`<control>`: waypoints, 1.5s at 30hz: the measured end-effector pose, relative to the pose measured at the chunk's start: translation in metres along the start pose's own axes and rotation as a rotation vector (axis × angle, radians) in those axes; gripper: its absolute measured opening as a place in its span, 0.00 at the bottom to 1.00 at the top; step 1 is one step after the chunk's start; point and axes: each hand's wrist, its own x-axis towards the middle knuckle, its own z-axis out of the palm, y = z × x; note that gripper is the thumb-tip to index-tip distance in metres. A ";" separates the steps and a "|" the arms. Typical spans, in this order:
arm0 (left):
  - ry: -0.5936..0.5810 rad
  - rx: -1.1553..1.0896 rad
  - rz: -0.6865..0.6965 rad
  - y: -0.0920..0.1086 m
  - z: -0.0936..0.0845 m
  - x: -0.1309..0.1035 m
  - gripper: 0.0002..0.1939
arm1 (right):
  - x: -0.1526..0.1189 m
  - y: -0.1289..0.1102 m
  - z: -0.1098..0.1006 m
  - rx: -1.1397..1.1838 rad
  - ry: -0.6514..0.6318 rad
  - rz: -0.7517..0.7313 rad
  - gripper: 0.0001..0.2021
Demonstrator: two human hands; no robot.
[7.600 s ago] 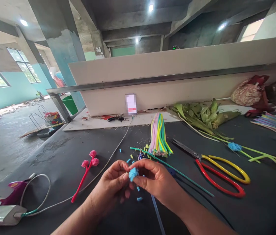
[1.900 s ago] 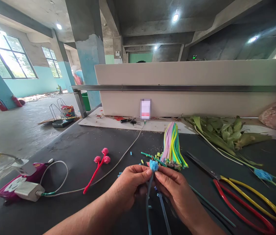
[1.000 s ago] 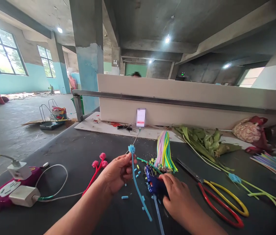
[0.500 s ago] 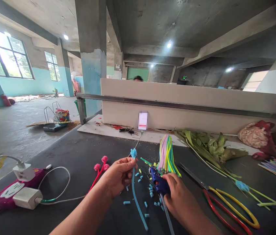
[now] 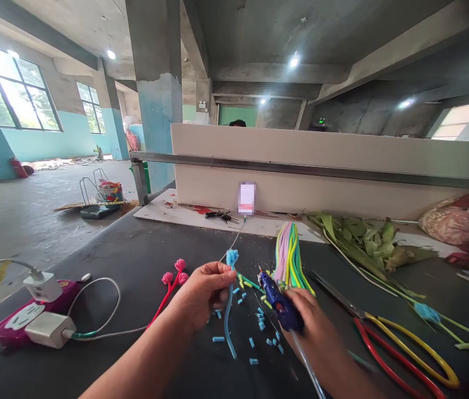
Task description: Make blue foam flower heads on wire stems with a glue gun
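Between thumb and fingers, my left hand [image 5: 212, 285] pinches a light-blue pipe cleaner stem [image 5: 228, 327] just below its bunched blue top [image 5: 232, 258]. My right hand [image 5: 311, 313] is wrapped round a dark blue glue gun [image 5: 280, 303], a clear glue stick [image 5: 307, 363] jutting from its back end. The gun's tip points up and left, a short gap to the right of the blue top. Short cut blue pieces [image 5: 251, 342] lie scattered on the black tabletop between my hands. Behind the gun lies a bundle of pink, yellow and green pipe cleaners [image 5: 287, 255].
Big scissors [image 5: 367, 316] with red and yellow handles lie at right, near green leaves [image 5: 367, 249] and a blue-topped stem [image 5: 426, 312]. Left are a purple power strip [image 5: 22, 318] with chargers and a red flower stem [image 5: 168, 296]. A phone [image 5: 246, 198] leans against the white board [image 5: 321, 188].
My right hand and the glue gun have shifted a little right and down, away from the blue top. The left hand keeps its pinch, and the blue stem's lower end has swung left.
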 end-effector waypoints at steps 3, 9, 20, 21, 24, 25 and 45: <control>0.031 0.011 0.025 0.004 -0.005 0.002 0.16 | -0.002 0.006 0.005 0.005 -0.015 0.009 0.13; 0.054 0.026 0.026 0.012 -0.008 0.000 0.14 | -0.002 0.006 -0.009 0.181 0.039 0.164 0.14; 0.047 0.067 -0.019 0.010 -0.005 -0.001 0.13 | -0.018 -0.008 -0.042 1.093 -0.055 0.578 0.10; 0.043 0.071 -0.021 0.010 -0.006 -0.001 0.13 | -0.018 -0.009 -0.043 1.104 -0.067 0.556 0.10; 0.034 0.083 -0.016 0.008 -0.008 0.001 0.12 | -0.017 -0.006 -0.049 0.899 -0.092 0.468 0.11; 0.030 0.086 -0.012 0.007 -0.008 0.001 0.12 | -0.017 -0.003 -0.050 0.754 -0.083 0.439 0.11; 0.036 0.147 -0.045 0.004 -0.006 -0.002 0.13 | -0.003 0.080 -0.070 -0.501 0.032 0.226 0.13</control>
